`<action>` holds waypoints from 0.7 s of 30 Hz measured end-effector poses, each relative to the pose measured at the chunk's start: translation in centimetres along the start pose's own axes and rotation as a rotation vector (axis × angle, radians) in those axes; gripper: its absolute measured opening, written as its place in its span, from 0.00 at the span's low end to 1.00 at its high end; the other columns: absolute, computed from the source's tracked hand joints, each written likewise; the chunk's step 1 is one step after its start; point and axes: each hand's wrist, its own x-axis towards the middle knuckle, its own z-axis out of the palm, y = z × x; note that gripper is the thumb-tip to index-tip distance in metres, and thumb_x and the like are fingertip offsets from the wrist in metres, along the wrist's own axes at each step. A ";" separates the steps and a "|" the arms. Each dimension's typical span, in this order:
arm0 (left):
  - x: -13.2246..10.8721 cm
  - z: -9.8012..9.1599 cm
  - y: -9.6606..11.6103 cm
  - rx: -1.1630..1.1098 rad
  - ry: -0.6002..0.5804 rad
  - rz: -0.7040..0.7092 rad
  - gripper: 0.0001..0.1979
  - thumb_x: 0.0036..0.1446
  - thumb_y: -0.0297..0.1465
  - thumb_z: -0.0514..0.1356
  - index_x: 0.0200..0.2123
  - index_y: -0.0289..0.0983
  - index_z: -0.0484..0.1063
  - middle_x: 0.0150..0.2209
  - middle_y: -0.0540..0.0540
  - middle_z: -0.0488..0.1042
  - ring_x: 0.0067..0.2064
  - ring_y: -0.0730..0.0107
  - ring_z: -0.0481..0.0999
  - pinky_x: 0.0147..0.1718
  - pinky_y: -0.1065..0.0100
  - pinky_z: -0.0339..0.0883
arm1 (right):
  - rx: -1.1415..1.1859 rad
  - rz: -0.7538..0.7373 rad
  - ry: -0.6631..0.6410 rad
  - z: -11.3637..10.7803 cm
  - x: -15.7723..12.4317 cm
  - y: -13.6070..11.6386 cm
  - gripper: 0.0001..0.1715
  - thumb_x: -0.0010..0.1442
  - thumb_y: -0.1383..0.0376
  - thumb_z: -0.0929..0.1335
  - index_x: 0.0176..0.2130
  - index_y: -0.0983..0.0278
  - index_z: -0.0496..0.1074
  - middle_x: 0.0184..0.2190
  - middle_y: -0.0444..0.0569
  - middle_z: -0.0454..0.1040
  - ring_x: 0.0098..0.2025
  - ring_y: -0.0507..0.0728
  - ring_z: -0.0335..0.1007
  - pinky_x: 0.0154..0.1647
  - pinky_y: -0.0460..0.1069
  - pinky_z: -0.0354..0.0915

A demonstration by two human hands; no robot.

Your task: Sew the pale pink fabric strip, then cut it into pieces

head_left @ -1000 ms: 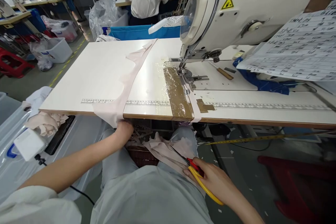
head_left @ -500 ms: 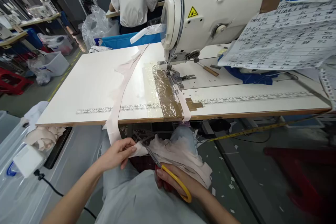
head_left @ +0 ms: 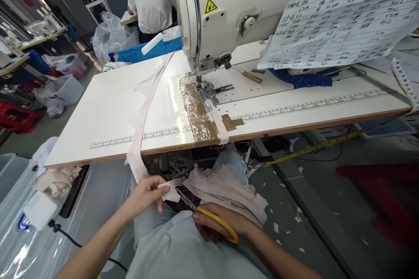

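Two hands low over the lap, I note. Left hand (head_left: pixel 149 192) pinched shut on the end of the pale fabric strip (head_left: pixel 140 113), just below the table (head_left: pixel 104 109) edge; the strip runs up over that edge and across the top, left of the sewing machine (head_left: pixel 229 8). Right hand (head_left: pixel 235 225) closed around the yellow-handled scissors (head_left: pixel 209 219), blade tips just beside the pinched end.

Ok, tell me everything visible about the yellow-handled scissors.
The yellow-handled metal scissors sit low over the grey-trousered lap, their yellow loop handles held in the right hand. The slim grey blades point up-left, tips at the pale pink fabric strip pinched by the left hand.
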 end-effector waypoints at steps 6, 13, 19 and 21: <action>-0.1 0.1 -0.3 -0.082 -0.061 -0.017 0.24 0.50 0.52 0.62 0.30 0.37 0.62 0.12 0.56 0.66 0.13 0.78 0.63 0.14 0.75 0.40 | -0.011 -0.023 0.037 0.0 0.8 0.4 0.39 0.57 0.32 0.55 0.25 0.64 0.62 0.22 0.45 0.68 0.19 0.48 0.58 0.18 0.42 0.56; 0.2 0.3 0.1 0.002 -0.151 -0.049 0.24 0.52 0.53 0.60 0.34 0.36 0.66 0.19 0.53 0.71 0.16 0.74 0.71 0.13 0.74 0.43 | -0.222 -0.020 0.186 0.0 0.6 -0.3 0.30 0.61 0.40 0.60 0.27 0.63 0.62 0.24 0.46 0.71 0.26 0.53 0.65 0.25 0.44 0.57; 0.5 0.5 0.8 -0.027 -0.108 -0.070 0.24 0.49 0.53 0.62 0.29 0.36 0.67 0.13 0.56 0.64 0.14 0.77 0.66 0.14 0.73 0.40 | -0.280 -0.022 0.200 0.0 0.5 -0.5 0.29 0.62 0.41 0.58 0.28 0.62 0.63 0.25 0.46 0.73 0.27 0.53 0.67 0.25 0.45 0.56; 0.6 0.6 0.7 -0.047 -0.128 -0.099 0.25 0.48 0.53 0.63 0.29 0.36 0.67 0.11 0.56 0.64 0.13 0.77 0.64 0.14 0.73 0.40 | -0.286 -0.019 0.194 0.1 0.6 -0.4 0.30 0.62 0.41 0.58 0.28 0.62 0.63 0.26 0.46 0.73 0.27 0.53 0.67 0.26 0.45 0.57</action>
